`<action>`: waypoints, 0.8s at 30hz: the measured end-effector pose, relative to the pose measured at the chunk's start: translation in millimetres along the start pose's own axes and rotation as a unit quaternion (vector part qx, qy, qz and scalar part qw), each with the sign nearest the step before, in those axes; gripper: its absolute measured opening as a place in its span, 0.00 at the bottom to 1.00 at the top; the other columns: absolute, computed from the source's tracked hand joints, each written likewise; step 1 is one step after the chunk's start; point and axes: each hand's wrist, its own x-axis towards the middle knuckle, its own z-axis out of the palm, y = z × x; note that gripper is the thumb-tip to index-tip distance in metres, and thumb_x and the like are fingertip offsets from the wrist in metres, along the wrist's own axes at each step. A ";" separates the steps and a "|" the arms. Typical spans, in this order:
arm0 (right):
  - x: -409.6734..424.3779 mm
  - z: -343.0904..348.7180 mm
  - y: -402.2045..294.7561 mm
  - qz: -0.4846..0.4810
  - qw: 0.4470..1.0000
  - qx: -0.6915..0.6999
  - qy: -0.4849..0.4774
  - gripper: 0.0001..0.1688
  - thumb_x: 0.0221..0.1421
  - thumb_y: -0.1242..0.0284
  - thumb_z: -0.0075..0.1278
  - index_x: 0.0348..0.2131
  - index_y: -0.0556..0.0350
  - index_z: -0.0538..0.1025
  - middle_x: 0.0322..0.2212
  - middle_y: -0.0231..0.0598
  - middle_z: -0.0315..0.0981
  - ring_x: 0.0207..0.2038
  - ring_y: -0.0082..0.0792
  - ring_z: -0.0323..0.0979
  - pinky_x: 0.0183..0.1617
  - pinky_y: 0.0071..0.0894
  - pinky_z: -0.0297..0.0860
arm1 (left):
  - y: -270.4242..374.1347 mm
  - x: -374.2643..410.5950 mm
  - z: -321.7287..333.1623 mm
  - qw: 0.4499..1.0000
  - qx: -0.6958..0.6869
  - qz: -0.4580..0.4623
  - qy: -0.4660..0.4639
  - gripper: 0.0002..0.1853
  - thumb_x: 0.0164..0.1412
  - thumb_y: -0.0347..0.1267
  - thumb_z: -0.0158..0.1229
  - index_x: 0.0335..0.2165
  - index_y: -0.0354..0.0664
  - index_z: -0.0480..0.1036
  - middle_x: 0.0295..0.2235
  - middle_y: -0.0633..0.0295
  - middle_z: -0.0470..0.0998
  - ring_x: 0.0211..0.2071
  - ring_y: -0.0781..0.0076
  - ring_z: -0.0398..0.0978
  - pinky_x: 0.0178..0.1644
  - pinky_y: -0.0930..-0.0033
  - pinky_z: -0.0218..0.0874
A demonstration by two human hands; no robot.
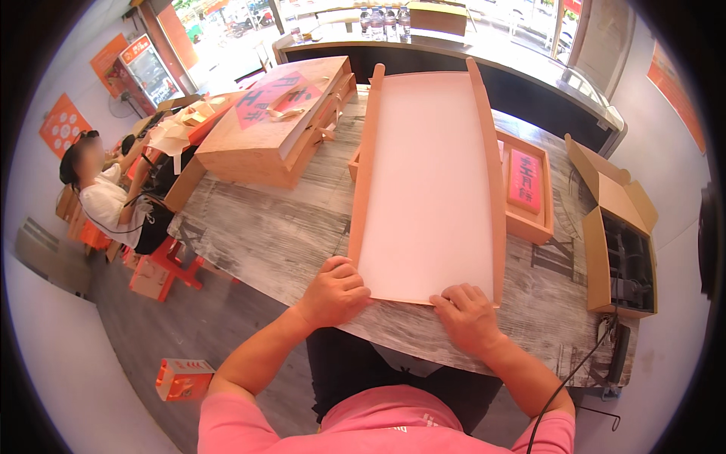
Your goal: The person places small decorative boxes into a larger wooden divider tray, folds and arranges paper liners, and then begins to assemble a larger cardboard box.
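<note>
A long cardboard box blank lies open before me with its white inner face up. Its brown side flaps stand partly raised along both long edges. My left hand grips the blank's near left corner, fingers curled over the edge. At the near edge towards the right corner, my right hand holds the board between thumb and fingers. Partly covered by the blank is a wood-coloured tray box, in which a pink packet bearing writing sits.
Large wood-patterned carton boxes with ribbon handles stand at the table's left. An open cardboard box with black items and a black cable are at the right. A seated person works at left. Bottles stand on the far counter.
</note>
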 end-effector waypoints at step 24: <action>-6.3 -2.4 -7.6 -0.041 0.994 0.059 -0.078 0.08 0.53 0.71 0.57 0.36 0.42 0.82 0.32 0.26 0.74 0.37 0.32 0.74 0.41 0.35 0.72 | 50.5 13.5 6.9 0.992 -0.113 0.058 -0.010 0.11 0.54 0.38 0.70 0.30 0.49 0.74 0.33 0.67 0.73 0.40 0.66 0.74 0.59 0.55 0.62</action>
